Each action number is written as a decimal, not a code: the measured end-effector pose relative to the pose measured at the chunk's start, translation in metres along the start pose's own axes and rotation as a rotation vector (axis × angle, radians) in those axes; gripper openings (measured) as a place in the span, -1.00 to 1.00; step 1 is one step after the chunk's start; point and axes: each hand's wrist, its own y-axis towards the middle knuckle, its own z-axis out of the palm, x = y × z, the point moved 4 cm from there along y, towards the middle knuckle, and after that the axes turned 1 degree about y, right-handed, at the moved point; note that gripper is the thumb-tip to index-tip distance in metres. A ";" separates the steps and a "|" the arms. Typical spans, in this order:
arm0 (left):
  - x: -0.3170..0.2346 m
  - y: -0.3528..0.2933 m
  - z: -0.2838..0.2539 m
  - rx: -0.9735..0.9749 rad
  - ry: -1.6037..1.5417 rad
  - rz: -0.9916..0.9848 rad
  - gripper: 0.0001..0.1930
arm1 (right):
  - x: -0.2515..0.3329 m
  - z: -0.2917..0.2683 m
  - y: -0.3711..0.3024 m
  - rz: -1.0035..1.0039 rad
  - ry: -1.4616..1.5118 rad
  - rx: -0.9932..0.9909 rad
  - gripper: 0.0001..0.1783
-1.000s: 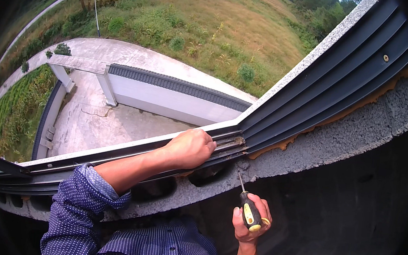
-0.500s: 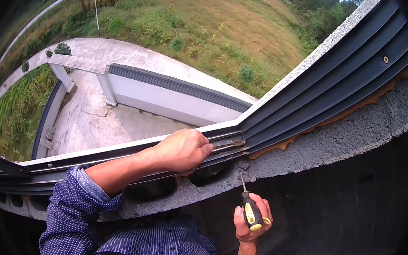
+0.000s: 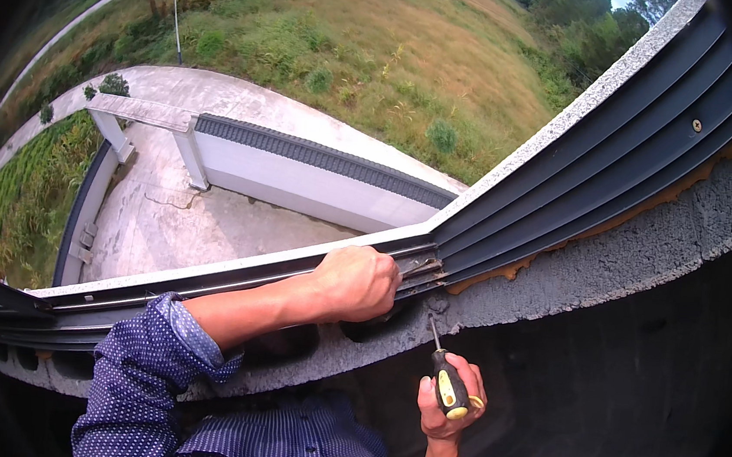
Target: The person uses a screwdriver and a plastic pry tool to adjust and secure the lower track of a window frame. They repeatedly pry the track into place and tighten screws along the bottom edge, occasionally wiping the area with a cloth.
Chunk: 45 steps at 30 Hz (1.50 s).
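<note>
My left hand [image 3: 357,282] is closed in a fist over the dark window track [image 3: 230,288], close to the frame's corner. Whatever its fingers hold, if anything, is hidden from this side. Lower and to the right, my right hand [image 3: 453,402] grips a screwdriver [image 3: 451,387] by its black and yellow handle. The screwdriver's metal shaft points up, its tip at the rough grey concrete sill just below the corner. Loose dirt [image 3: 419,270] lies in the track's corner beside my left fist.
A ribbed dark side frame [image 3: 599,153] rises to the right, with a screw head [image 3: 697,126] in it and orange foam [image 3: 511,267] along its edge. Hollows open in the concrete sill [image 3: 391,335]. Beyond the opening, far below, are a paved yard [image 3: 166,228] and a white wall [image 3: 317,185].
My left fist has slid right along the track, nearer the corner. My right hand and the screwdriver have barely shifted.
</note>
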 end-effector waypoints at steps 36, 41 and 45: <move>0.024 0.012 -0.043 0.295 -0.120 -0.392 -0.67 | -0.002 0.018 0.010 0.066 -0.092 0.098 -0.48; 0.012 0.038 -0.040 0.389 -0.205 -0.465 -0.69 | -0.006 0.020 0.011 0.058 -0.063 0.108 -0.46; 0.004 0.041 -0.039 0.322 -0.273 -0.475 -0.55 | -0.007 0.020 0.013 0.042 -0.033 0.092 -0.46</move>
